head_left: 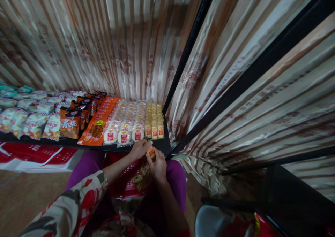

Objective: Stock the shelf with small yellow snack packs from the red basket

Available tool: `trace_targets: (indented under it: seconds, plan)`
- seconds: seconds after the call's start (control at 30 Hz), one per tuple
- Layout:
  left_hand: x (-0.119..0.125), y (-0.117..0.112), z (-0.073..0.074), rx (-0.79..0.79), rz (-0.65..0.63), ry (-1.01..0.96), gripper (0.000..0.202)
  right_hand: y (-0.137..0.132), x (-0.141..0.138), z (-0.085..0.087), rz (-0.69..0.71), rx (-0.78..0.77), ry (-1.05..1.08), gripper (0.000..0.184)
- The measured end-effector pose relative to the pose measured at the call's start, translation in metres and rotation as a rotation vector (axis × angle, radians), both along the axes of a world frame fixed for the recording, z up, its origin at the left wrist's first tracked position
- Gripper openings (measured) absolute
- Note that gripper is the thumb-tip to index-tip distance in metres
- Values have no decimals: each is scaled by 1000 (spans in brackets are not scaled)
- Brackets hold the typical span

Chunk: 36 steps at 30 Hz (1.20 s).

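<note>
Between my two hands is a small yellow snack packet [151,153] with a red-orange label, just in front of the shelf edge. My left hand [140,150] pinches it from the upper left. My right hand [158,165] grips it from the right, thumb and fingers around its side. Behind them on the black shelf stand rows of matching yellow packets [154,120]. Beside those lie rows of round white wrapped crackers [124,132]. Below my hands, in my lap, a red basket [123,184] holds more yellow packets [141,177], partly in shadow.
Left along the shelf [164,143] are a flat orange packet [96,125], orange-black snack bags [70,122] and several white bags [35,125]. A red-white box [39,157] sits below. Black poles [188,52] and striped curtains [125,38] close off the back and right. A grey stool [209,219] stands lower right.
</note>
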<state>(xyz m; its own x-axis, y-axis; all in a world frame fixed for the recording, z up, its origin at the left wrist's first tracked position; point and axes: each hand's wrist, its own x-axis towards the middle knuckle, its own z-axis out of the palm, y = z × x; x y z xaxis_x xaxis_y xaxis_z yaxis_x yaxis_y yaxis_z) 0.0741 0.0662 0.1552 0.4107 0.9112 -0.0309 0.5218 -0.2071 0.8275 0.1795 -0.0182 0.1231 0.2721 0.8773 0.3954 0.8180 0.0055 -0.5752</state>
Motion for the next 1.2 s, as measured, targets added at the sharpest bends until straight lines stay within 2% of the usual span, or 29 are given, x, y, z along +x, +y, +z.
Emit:
trace_targets:
  seconds: [0.13,0.3,0.5,0.7,0.87,1.0,1.2]
  plan:
    - [3,5,-1,-16,-41,17,38,4,2,-2,-35,-8,18,38]
    - [6,8,3,-28,-66,44,15,10,4,-5,-67,12,49,37]
    - [15,14,8,-20,-44,36,20,22,7,-7,-114,32,109,37]
    - [25,20,19,10,-85,90,22,31,14,-7,-129,44,175,41]
    - [33,31,27,94,-112,104,28,36,16,-12,-104,118,265,50]
    - [40,41,34,166,-159,114,27,42,18,-20,-142,139,353,55]
    - [51,50,43,223,-192,110,27,55,19,-23,-182,129,345,56]
